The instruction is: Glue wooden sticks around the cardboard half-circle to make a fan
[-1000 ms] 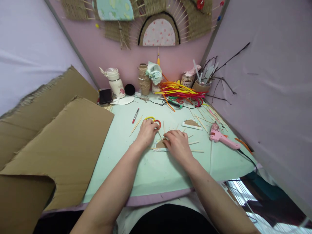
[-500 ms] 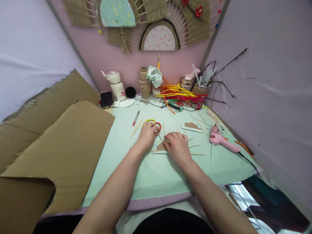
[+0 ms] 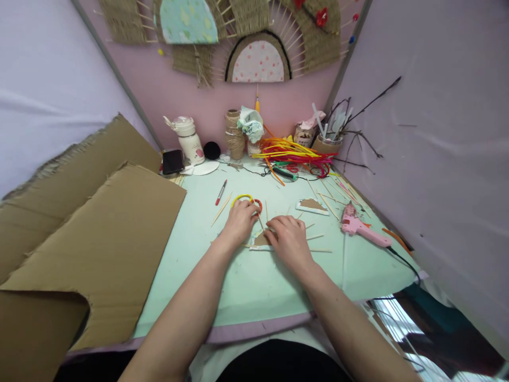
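Observation:
In the middle of the table lies a half-round cardboard piece point(image 3: 260, 240) with a pale fabric edge. Thin wooden sticks point(image 3: 316, 237) fan outward from it. My left hand point(image 3: 240, 218) is closed, its fingertips pinching one thin wooden stick point(image 3: 261, 220) whose lower end meets the cardboard's curved edge. My right hand point(image 3: 289, 236) lies over the right part of the cardboard, fingers bent and pressed together at that stick's lower end; whether they grip the stick or the cardboard is hard to see. Yellow-and-red scissors point(image 3: 242, 198) lie just beyond my left hand, partly hidden by it.
A pink glue gun point(image 3: 363, 227) lies at the right, its cord over the edge. A second half-round piece point(image 3: 312, 206) lies behind my right hand. Large cardboard sheets point(image 3: 119, 233) cover the left. A bottle point(image 3: 191, 140), twine point(image 3: 234, 135) and coloured strips point(image 3: 294, 153) stand or lie at the back.
Both hands stay nearly in place at the stick and cardboard. The whole view has shifted very slightly; nothing else has visibly moved.

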